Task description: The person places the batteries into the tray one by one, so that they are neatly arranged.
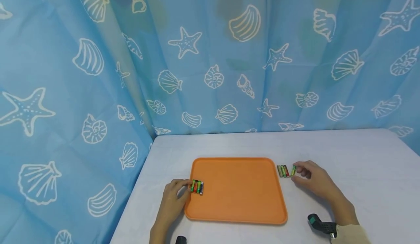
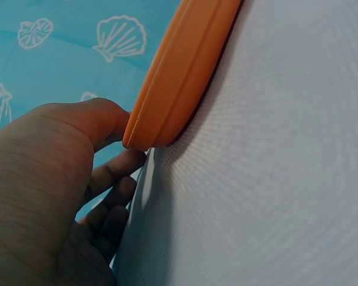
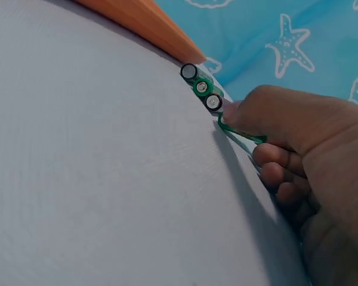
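Note:
Over the left edge of an orange tray (image 1: 236, 193), my left hand (image 1: 172, 196) pinches a small battery at the left end of a row of batteries (image 1: 198, 187); its fingers mostly cover that battery. The row lies side by side in green, red and dark colours. In the left wrist view the thumb passes behind the tray rim (image 2: 179, 77), hiding the fingertip. My right hand (image 1: 313, 178) pinches a green battery (image 1: 293, 171) between thumb and index finger, right of the tray. Close to its left, more batteries (image 1: 283, 171) lie side by side on the table.
A white cloth (image 1: 367, 163) covers the table under the tray. Blue curtains (image 1: 210, 54) with shell and starfish prints hang behind and at the left. A black wrist device (image 1: 321, 225) sits at the right wrist.

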A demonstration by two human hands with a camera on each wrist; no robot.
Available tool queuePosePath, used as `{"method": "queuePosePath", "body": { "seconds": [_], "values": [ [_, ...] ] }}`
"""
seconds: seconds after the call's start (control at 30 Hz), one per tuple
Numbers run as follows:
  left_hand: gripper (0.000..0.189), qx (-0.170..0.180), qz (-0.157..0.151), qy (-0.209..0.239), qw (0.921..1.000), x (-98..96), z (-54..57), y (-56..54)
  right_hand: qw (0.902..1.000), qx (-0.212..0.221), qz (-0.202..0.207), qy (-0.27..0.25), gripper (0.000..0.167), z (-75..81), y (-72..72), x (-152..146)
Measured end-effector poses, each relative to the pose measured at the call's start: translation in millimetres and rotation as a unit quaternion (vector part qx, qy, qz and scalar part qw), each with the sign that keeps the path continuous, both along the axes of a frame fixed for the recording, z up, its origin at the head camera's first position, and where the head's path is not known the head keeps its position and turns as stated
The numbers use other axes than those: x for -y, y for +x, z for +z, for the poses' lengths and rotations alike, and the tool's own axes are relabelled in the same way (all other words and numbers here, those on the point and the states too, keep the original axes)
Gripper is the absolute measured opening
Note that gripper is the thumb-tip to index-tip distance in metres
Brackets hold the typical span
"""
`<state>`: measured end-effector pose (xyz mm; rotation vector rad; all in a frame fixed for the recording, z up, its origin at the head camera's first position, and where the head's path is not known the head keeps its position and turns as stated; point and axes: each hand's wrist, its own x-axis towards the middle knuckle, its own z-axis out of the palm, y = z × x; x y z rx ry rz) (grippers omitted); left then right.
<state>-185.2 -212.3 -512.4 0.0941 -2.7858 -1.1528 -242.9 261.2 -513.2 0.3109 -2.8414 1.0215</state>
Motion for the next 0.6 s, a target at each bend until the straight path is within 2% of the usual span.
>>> {"method": "queuePosePath", "body": {
  "seconds": [0.17,0.6],
  "values": [
    [0.021,-0.005,-0.008,0.008,0.9999,0.3,2.3,0.2,0.9999,0.016,0.003,0.007,0.055,0.1,-0.3,1.4],
    [0.021,-0.001,-0.006,0.010,0.9999,0.2,2.6,0.7,0.9994,-0.008,-0.025,0.022,0.052,-3.8,1.6,5.3]
  ]
}}
